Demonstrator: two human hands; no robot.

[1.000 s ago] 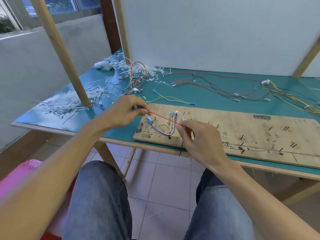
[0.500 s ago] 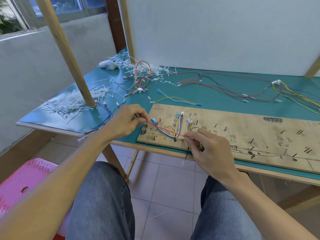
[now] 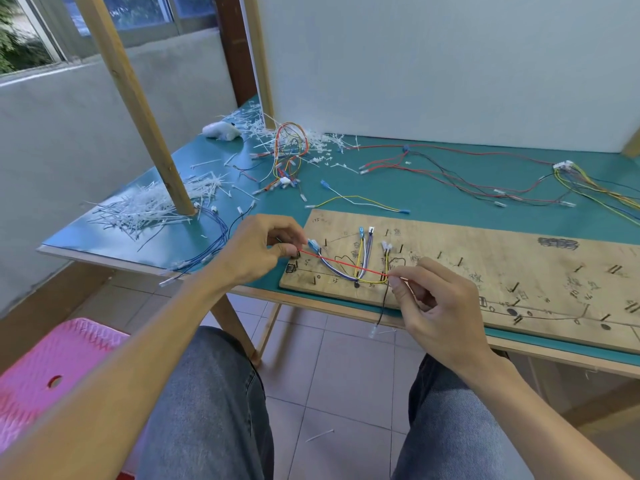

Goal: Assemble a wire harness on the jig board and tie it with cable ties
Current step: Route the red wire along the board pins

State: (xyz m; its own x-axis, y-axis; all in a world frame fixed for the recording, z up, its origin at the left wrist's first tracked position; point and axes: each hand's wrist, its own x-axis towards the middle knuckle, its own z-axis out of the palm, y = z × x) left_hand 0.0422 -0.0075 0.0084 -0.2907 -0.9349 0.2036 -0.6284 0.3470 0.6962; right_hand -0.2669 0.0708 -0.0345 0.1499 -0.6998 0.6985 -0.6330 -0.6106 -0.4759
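Note:
A wooden jig board (image 3: pixel 485 258) with black pegs lies on the green table. At its left end a few wires (image 3: pixel 360 268), yellow, white and purple, loop in a U between pegs. A thin red wire (image 3: pixel 343 262) is stretched taut across that loop. My left hand (image 3: pixel 256 251) pinches the red wire's left end by the board's left edge. My right hand (image 3: pixel 440 306) pinches its right end at the board's front edge. A black wire (image 3: pixel 381 306) hangs down over the table edge below my right hand.
A heap of white cable ties (image 3: pixel 145 209) lies round a slanted wooden post (image 3: pixel 138 98) at the left. Loose wire bundles (image 3: pixel 287 157) and long red, black and yellow wires (image 3: pixel 519 181) are spread behind the board. Blue wires (image 3: pixel 211 244) lie at the table's front left. A pink stool (image 3: pixel 52 368) stands beside my knee.
Both hands have lowered the taut red wire closer to the board, over the looped wires. The view has tilted a little, so the board sits lower and nearer.

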